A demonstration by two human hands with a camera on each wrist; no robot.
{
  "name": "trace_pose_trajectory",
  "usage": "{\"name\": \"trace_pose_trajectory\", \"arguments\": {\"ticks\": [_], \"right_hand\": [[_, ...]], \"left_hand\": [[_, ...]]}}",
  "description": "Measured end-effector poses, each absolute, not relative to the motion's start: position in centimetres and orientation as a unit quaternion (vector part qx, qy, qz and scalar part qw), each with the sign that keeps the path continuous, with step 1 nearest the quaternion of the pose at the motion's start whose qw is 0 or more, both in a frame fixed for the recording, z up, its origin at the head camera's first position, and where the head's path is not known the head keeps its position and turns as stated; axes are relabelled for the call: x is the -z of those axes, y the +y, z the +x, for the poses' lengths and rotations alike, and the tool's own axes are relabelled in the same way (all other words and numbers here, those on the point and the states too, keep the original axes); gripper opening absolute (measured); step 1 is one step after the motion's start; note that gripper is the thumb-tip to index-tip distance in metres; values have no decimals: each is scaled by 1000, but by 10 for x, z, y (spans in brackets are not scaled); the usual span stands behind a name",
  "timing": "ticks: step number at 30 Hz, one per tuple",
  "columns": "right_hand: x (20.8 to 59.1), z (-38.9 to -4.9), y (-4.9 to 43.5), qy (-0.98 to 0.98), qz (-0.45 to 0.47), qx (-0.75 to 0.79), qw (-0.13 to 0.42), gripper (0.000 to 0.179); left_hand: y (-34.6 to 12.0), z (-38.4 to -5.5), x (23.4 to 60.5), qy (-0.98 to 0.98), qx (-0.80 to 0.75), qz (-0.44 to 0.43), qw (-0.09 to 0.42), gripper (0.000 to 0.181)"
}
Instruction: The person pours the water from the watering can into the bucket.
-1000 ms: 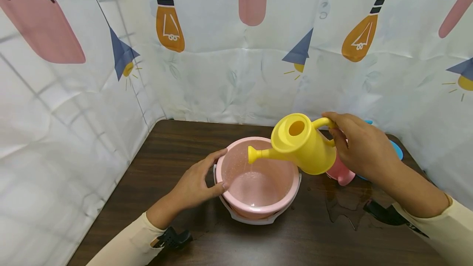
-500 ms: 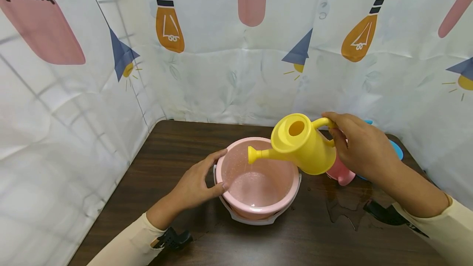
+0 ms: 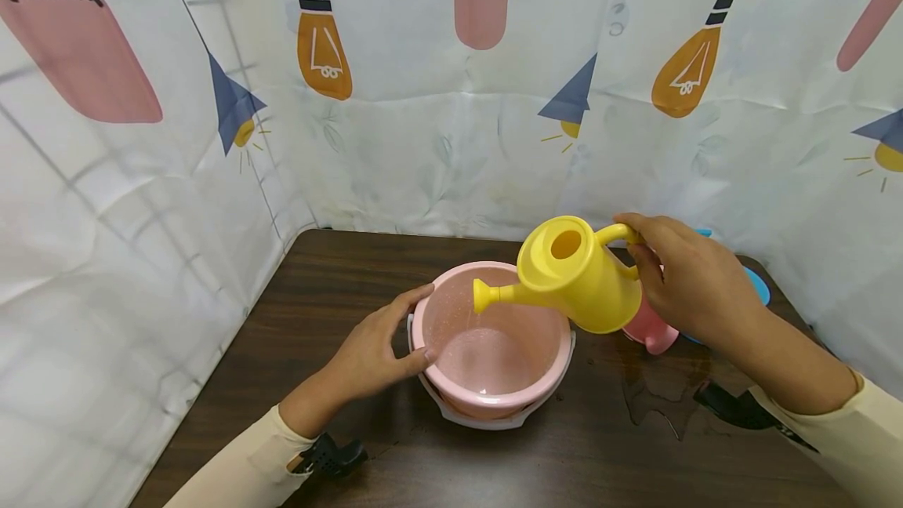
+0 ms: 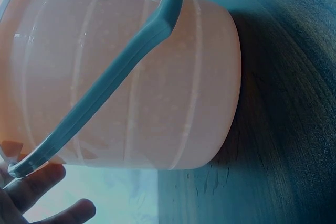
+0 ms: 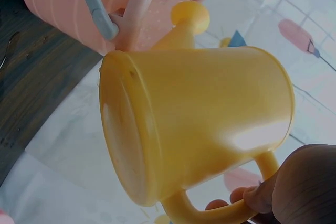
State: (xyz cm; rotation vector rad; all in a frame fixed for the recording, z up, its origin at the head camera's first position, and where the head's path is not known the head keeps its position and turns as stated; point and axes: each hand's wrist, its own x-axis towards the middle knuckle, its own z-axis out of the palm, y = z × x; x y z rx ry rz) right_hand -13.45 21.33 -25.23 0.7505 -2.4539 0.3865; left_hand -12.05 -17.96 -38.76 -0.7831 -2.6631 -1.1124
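My right hand [image 3: 694, 281] grips the handle of a yellow watering can [image 3: 592, 288], which is tilted with its spout over a pink bucket [image 3: 494, 398]. Fine streams of water fall from the rose into the bucket. The right wrist view shows the can's body [image 5: 205, 124] side-on and the fingers round its handle. My left hand [image 3: 370, 351] rests on the bucket's left rim, thumb and forefinger spread and fairly straight. In the left wrist view, the grey bucket handle [image 4: 113, 80] hangs down across the bucket's side, with two fingers beside its pivot.
Behind the can and right hand, a pink cup-like object [image 3: 652, 332] and a blue item [image 3: 757, 286] are partly hidden. Spilled water [image 3: 652, 402] lies on the dark wooden table [image 3: 339, 281]. A printed curtain [image 3: 423, 155] rises behind the table.
Water keeps falling from the can's rose into the bucket. Both hands, the can and the bucket stay practically in place.
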Motion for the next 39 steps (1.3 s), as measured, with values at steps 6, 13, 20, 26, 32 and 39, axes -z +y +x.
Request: {"name": "trace_pose_trajectory", "arguments": {"ticks": [6,13,20,26,32,39], "right_hand": [[253,-134,214,-910,278,-146,271,45],[252,-134,214,-911,278,-146,269,45],[252,-133,214,-911,276,-147,268,45],[251,-133,214,-913,274,-145,264,44],[252,-134,213,-909,281,-143,271,44],[252,-134,212,-907,286,-142,273,44]], "left_hand": [[-180,-121,387,-889,370,-260,74,82],[-180,-121,388,-889,369,-260,73,82],[-180,-120,388,-890,369,-259,74,82],[-180,-120,388,-890,369,-257,72,82],[-180,-119,387,-890,372,-255,68,82],[-179,-119,388,-890,373,-255,69,82]]}}
